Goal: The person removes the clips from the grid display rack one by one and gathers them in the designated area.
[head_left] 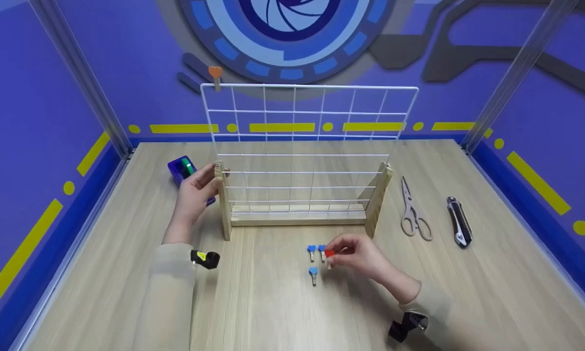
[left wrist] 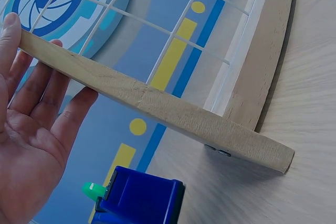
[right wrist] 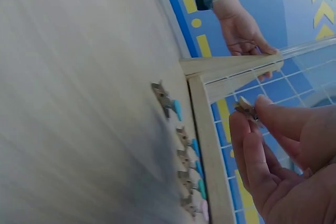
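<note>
My left hand grips the upper end of the left wooden post of a stand, thumb on one face and fingers on the other. The stand carries a white wire grid that leans upright. In front of it my right hand pinches a small wooden clip with a red heart between thumb and fingertips. Blue-heart clips lie on the table just left of that hand. In the right wrist view, several clips lie near the stand's base, and the pinched clip is above the table.
An orange-heart clip is fixed on the grid's top left corner. Behind my left hand is a dark blue box with a green item. Scissors and a utility knife lie right of the stand.
</note>
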Demonstrator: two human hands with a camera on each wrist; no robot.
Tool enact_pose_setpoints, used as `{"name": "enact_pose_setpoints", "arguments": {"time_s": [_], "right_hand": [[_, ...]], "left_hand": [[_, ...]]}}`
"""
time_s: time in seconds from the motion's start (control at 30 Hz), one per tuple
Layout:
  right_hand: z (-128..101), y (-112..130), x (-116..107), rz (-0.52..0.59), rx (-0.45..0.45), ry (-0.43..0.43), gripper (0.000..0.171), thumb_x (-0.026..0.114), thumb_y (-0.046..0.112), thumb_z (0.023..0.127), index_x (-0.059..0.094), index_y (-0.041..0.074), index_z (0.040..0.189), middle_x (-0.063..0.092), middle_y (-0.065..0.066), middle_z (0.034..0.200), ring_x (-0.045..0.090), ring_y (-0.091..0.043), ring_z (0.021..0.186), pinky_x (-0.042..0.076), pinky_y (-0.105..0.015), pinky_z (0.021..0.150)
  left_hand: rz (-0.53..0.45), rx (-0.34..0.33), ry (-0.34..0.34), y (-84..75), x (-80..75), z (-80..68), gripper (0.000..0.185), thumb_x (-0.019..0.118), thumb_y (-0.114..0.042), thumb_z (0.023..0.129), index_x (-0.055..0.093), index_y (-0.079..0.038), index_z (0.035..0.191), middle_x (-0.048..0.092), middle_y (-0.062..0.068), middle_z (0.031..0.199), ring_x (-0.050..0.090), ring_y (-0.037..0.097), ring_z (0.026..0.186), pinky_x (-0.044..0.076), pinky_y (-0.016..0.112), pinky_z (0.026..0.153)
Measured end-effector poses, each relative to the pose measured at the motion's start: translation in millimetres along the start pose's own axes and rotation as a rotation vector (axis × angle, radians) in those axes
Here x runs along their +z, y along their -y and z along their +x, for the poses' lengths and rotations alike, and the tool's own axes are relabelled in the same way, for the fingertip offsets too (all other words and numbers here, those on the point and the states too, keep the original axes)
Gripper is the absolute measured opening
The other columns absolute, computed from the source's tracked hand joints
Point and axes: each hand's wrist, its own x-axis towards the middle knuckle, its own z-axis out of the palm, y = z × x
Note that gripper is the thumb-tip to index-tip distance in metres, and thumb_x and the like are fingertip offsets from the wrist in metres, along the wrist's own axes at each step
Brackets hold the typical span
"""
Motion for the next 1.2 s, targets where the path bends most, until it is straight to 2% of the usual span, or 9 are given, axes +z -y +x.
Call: {"name": "enact_pose_setpoints", "arguments": {"time_s": [0.2, 0.37, 0.57, 0.83, 1.0, 1.2], "right_hand": [[-5, -10, 10, -0.081, 0.062, -0.004, 0.016, 0.083, 0.004, 0.084, 0.075, 0.002, 0.098, 0.074, -0.012, 0.093, 0.062, -0.009, 0.082, 0.054, -0.016, 0.071], [-6, -15, 17, -0.109, 0.092, 0.006, 0.015, 0.082, 0.001, 0.082, 0.076, 0.003, 0.095, 0.073, -0.008, 0.089, 0.062, -0.01, 0.078, 0.052, -0.017, 0.065], [-5, -17, 24, -0.147, 0.091, -0.009, 0.013, 0.083, 0.001, 0.081, 0.076, 0.005, 0.091, 0.073, -0.005, 0.084, 0.063, -0.011, 0.072, 0.051, -0.017, 0.056], [-4, -16, 28, -0.189, 0.074, -0.016, 0.013, 0.085, 0.003, 0.082, 0.075, 0.005, 0.09, 0.071, -0.004, 0.078, 0.063, -0.01, 0.065, 0.051, -0.017, 0.053], [-5, -17, 29, -0.159, 0.088, 0.012, 0.009, 0.082, 0.002, 0.085, 0.075, 0.002, 0.091, 0.071, -0.005, 0.078, 0.064, -0.009, 0.061, 0.054, -0.019, 0.052], [-5, -15, 29, -0.168, 0.106, 0.026, 0.01, 0.081, 0.002, 0.086, 0.076, 0.002, 0.094, 0.071, -0.004, 0.078, 0.065, -0.007, 0.061, 0.056, -0.02, 0.053]], "left_hand": [[-0.012, 0.017, 0.007, 0.4, -0.2, 1.3, 0.054, 0.061, -0.018, 0.103, 0.046, -0.004, 0.153, 0.057, 0.022, 0.148, 0.066, -0.004, 0.114, 0.057, 0.02, 0.097], [0.004, 0.018, 0.01, -0.5, -0.4, 1.0, 0.055, 0.061, -0.021, 0.103, 0.047, -0.007, 0.154, 0.059, 0.018, 0.148, 0.066, -0.003, 0.115, 0.056, 0.019, 0.098], [0.009, 0.013, 0.024, -1.1, -1.3, 0.6, 0.054, 0.061, -0.022, 0.103, 0.047, -0.01, 0.154, 0.06, 0.016, 0.148, 0.066, 0.007, 0.124, 0.055, 0.021, 0.101], [0.0, 0.003, 0.001, -1.1, -0.2, 1.9, 0.053, 0.062, -0.016, 0.103, 0.048, -0.007, 0.153, 0.058, 0.018, 0.149, 0.065, -0.003, 0.116, 0.056, 0.021, 0.099], [-0.022, 0.027, -0.003, 1.2, 0.9, 1.6, 0.054, 0.062, -0.014, 0.102, 0.046, -0.002, 0.153, 0.057, 0.023, 0.148, 0.066, -0.005, 0.111, 0.059, 0.02, 0.094], [-0.003, 0.022, 0.007, 2.7, -0.7, 1.5, 0.055, 0.063, -0.019, 0.102, 0.047, -0.006, 0.153, 0.059, 0.021, 0.147, 0.066, -0.003, 0.113, 0.058, 0.021, 0.096]]}}
